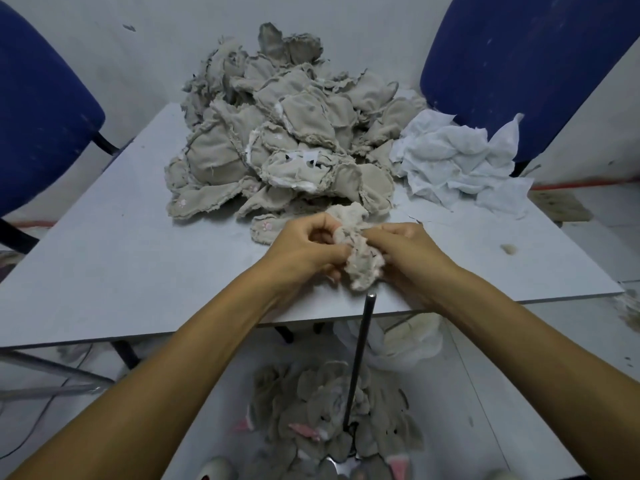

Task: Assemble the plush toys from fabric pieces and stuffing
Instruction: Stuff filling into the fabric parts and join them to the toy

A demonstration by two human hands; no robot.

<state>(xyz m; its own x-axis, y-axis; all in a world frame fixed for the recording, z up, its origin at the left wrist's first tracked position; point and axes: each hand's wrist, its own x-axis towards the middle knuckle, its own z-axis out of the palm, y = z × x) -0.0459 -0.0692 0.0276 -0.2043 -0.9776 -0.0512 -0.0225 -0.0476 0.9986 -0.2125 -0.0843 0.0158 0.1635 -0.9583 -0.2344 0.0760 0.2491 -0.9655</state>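
While both hands, left [313,249] and right [403,251], pinch the bunched plush skin [360,258] above the table's near edge [207,327], its frayed seam may tear; the upright metal rod [360,358] just below could snag it.

One head-worn wide-angle view, looking forward and down.
The camera sits close above the near edge of the table [104,271], facing the far wall; edges bow outward. Blue chairs [41,109] frame the far left and right, and the floor shows beneath at near.
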